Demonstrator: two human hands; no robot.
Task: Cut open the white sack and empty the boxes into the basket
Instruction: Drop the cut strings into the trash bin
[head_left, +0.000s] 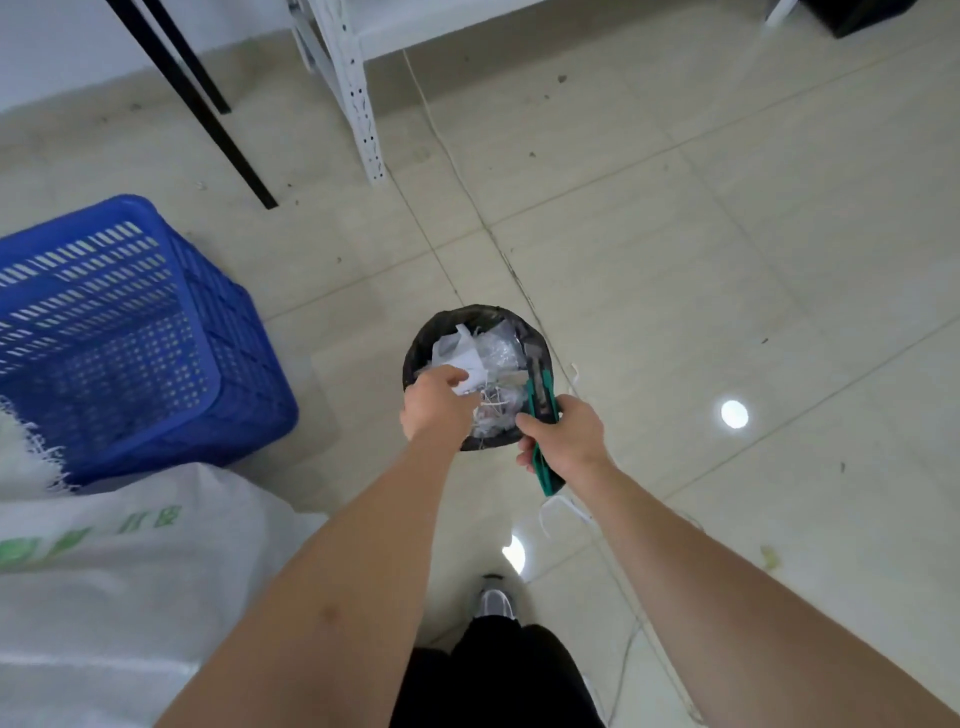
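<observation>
The white woven sack (114, 582) with green print lies at the lower left, its frayed cut edge by the blue basket (130, 332). The basket stands on the floor at the left and shows no boxes inside. My right hand (563, 441) grips a green utility knife (543, 431), held over the near rim of a small black-lined waste bin (426, 332). My left hand (434, 402) reaches over that bin, fingers curled around white scraps (470, 382). The bin holds crumpled white and clear wrapping.
A white metal shelf leg (358, 104) and two black table legs (208, 114) stand on the tiled floor behind. A thin white cord (447, 150) runs across the tiles toward the bin. My shoe (496, 603) is below, and white strips (556, 509) lie near it.
</observation>
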